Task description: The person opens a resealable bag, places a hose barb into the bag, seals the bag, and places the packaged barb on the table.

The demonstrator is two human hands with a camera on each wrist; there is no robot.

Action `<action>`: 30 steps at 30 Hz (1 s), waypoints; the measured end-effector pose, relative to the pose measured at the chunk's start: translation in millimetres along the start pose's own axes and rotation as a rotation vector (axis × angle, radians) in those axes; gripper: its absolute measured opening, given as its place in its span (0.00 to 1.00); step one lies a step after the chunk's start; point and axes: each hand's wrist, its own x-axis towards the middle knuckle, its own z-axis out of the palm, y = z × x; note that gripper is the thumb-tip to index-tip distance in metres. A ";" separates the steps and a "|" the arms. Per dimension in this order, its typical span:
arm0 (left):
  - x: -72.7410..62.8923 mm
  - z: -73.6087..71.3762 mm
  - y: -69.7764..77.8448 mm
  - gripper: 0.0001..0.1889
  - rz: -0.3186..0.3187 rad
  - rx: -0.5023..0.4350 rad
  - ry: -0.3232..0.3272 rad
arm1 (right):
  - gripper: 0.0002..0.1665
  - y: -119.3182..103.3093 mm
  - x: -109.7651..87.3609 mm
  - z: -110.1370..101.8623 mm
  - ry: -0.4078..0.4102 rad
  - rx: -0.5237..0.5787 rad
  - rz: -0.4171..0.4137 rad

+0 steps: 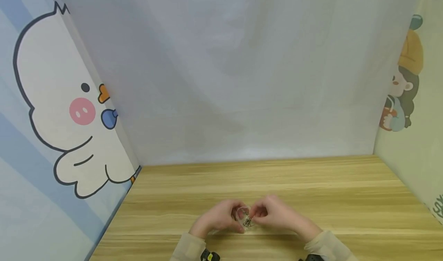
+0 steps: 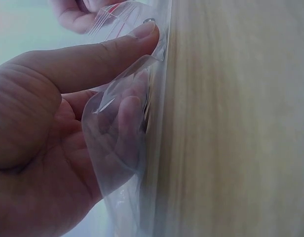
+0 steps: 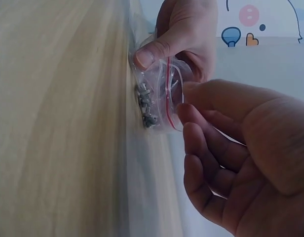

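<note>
A small clear zip-lock bag (image 3: 161, 111) with a red line along its mouth stands just above the tabletop, its mouth parted. Several small dark metal pieces, which look like screws (image 3: 144, 101), lie together at the bottom of it. My left hand (image 1: 221, 215) grips the bag from the left, thumb on the near side and fingers behind; the clear plastic (image 2: 107, 148) spreads over those fingers in the left wrist view. From the right, my right hand (image 1: 279, 214) pinches the lip of the bag's mouth between thumb and forefinger, the other fingers curled.
The wood-grain table (image 1: 173, 184) runs under both hands. A pale sheet (image 1: 221, 80) hangs behind it, and printed cartoon panels stand at left and right. Dark wrist straps (image 1: 209, 255) show near the cuffs.
</note>
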 end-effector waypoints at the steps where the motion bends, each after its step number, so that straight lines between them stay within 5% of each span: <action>1: 0.0 0.0 -0.1 0.27 0.001 -0.004 -0.002 | 0.05 -0.9 -1.6 -0.4 -0.013 0.004 0.002; 19: 0.7 -1.2 -2.6 0.26 0.025 -0.012 -0.014 | 0.07 0.2 -7.8 8.6 -0.048 -0.087 0.000; 30: 2.2 -2.1 -0.7 0.29 0.038 0.011 0.003 | 0.07 -4.5 -9.9 1.6 -0.042 -0.008 0.018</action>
